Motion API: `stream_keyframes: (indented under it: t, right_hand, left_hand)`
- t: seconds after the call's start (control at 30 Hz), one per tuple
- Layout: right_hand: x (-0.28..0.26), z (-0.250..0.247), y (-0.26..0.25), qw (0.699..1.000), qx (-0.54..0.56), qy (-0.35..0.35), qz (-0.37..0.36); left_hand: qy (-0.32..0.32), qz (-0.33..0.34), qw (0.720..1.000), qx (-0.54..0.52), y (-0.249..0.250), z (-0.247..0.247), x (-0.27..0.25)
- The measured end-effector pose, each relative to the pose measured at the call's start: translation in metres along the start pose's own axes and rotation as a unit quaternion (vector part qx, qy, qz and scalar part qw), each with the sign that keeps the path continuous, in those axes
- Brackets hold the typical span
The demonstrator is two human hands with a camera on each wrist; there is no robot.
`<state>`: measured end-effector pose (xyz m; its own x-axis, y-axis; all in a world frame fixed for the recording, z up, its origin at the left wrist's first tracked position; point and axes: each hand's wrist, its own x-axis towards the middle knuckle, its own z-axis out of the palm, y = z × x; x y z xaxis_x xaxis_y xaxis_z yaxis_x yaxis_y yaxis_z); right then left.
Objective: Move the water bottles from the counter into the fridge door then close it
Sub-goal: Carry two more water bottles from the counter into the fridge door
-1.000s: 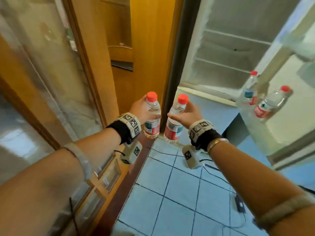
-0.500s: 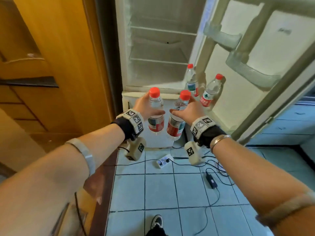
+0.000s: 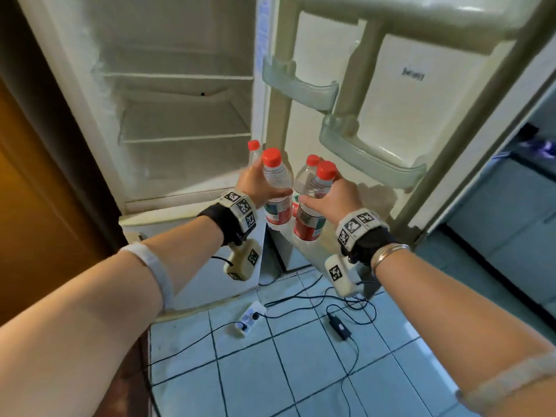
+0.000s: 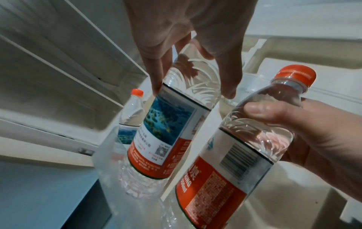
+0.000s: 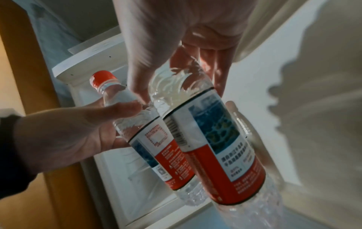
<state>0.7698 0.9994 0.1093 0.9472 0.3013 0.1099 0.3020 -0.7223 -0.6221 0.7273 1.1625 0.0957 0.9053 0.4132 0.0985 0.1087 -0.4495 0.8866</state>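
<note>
My left hand [image 3: 264,191] grips a clear water bottle [image 3: 277,188] with a red cap and red label, upright. My right hand [image 3: 328,195] grips a second such bottle [image 3: 310,218], tilted a little to the right. Both hang side by side, close together, at the bottom shelf of the open fridge door [image 3: 403,121]. Two more red-capped bottles [image 3: 253,145] [image 3: 312,160] stand behind them on that shelf. In the left wrist view my fingers [image 4: 156,83] clasp the bottle [image 4: 168,136] above its label. The right wrist view shows my right hand [image 5: 180,94] round its bottle [image 5: 215,147].
The fridge compartment [image 3: 186,133] stands open with bare shelves. Two upper door shelves [image 3: 298,85] [image 3: 370,158] jut out above my hands. A power strip [image 3: 249,319], an adapter [image 3: 338,325] and cables lie on the tiled floor. A wooden cabinet [image 3: 30,206] stands left, blue cabinets [image 3: 496,221] right.
The view has swung from the wooden cabinet to the open fridge. Both hands have carried their bottles forward to the door's bottom shelf, in front of the two standing bottles.
</note>
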Motion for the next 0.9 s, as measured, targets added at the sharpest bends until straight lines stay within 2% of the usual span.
stream_keyframes:
  t: [0.13, 0.27, 0.47, 0.6, 0.77, 0.83, 0.9]
  right_hand:
    - [0.017, -0.001, 0.011, 0.999, 0.014, 0.025, 0.041]
    - [0.031, 0.000, 0.019, 0.996, 0.005, 0.033, 0.080]
    - [0.046, 0.011, 0.041, 0.988, 0.055, 0.054, 0.132]
    - [0.051, 0.023, 0.057, 0.986, 0.025, 0.047, 0.156]
    - [0.054, 0.032, 0.069, 0.984, -0.008, 0.047, 0.171]
    - [0.053, 0.035, 0.070, 0.984, -0.015, 0.043, 0.173]
    - [0.053, 0.036, 0.072, 0.984, -0.018, 0.042, 0.173]
  left_hand:
    - [-0.028, 0.029, 0.999, 0.025, 0.002, 0.019, 0.037]
    - [-0.057, 0.047, 0.997, 0.006, 0.000, 0.036, 0.068]
    - [-0.099, 0.046, 0.994, -0.018, -0.016, 0.064, 0.085]
    - [-0.106, 0.011, 0.994, -0.014, -0.035, 0.075, 0.092]
    - [-0.071, -0.086, 0.992, -0.058, -0.069, 0.081, 0.106]
    - [-0.069, -0.119, 0.987, -0.078, -0.067, 0.079, 0.105]
    - [-0.038, -0.141, 0.986, -0.079, -0.068, 0.078, 0.110]
